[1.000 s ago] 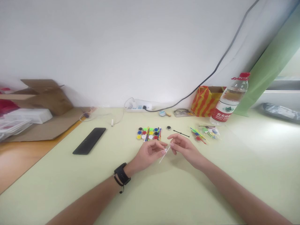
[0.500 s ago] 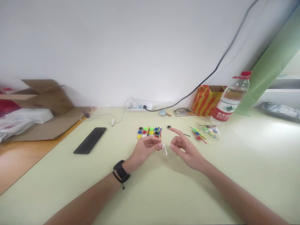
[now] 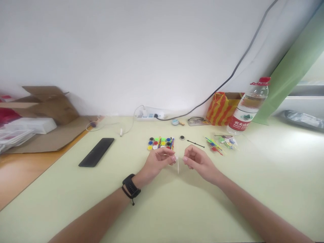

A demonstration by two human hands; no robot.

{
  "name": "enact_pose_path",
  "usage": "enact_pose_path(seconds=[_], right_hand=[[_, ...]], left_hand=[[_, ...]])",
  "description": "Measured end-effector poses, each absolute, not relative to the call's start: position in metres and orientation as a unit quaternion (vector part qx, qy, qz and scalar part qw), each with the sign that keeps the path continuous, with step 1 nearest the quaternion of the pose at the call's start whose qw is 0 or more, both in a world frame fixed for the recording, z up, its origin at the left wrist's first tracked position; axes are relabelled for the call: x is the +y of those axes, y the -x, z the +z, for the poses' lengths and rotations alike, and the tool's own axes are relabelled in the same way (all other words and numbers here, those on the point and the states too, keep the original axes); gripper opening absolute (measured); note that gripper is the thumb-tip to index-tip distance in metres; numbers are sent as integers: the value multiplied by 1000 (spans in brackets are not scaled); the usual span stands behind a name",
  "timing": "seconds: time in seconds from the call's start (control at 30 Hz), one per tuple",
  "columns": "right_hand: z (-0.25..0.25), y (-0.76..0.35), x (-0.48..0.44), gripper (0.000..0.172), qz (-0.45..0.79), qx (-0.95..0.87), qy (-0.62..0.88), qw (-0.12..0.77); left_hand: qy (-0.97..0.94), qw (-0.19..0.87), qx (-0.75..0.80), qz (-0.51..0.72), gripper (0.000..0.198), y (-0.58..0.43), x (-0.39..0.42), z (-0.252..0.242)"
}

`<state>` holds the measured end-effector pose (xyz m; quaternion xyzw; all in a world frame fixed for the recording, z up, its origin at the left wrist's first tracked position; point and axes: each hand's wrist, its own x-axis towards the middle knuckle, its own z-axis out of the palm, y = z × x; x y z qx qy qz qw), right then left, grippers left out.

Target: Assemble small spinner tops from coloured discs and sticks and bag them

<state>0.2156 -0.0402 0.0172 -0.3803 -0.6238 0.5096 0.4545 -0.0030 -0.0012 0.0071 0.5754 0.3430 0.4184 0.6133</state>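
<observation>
My left hand pinches a small white plastic piece between thumb and fingers. From it a thin white stick points down in the gap between my hands. My right hand is just to the right, fingers curled and thumb against the index finger; I see nothing in it, and it looks apart from the stick. Beyond my left hand lie several coloured round discs in rows, with bundled coloured sticks on them. A black disc and a thin black stick lie beyond my right hand.
To the right are loose coloured sticks, a clear bag of small parts, a large water bottle and a striped bag. A black phone-like slab lies left. A power strip and glasses are by the wall.
My right index finger, stretched out before, has curled in toward the thumb, uncovering the black stick. The white stick has swung from slanted to hanging nearly straight down. My left hand stays put.
</observation>
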Motion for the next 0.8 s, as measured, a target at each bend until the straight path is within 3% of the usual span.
enact_pose_path(seconds=[0.47,0.53,0.7,0.73,0.8], right_hand=[[11,-210,-42,24,391,-686,416,451],[9,-211,-43,32,375,-696,410,455],[6,-214,-44,71,345,-689,422,478],[6,-215,-44,67,342,-682,429,483],[10,-218,-43,37,353,-690,428,465]], left_hand=[[-592,643,305,380,32,4,-5,10],[-589,639,309,387,32,4,-4,10],[-592,632,311,391,30,3,-3,8],[-592,632,311,391,29,3,-2,8],[-590,631,312,396,29,3,-1,7]])
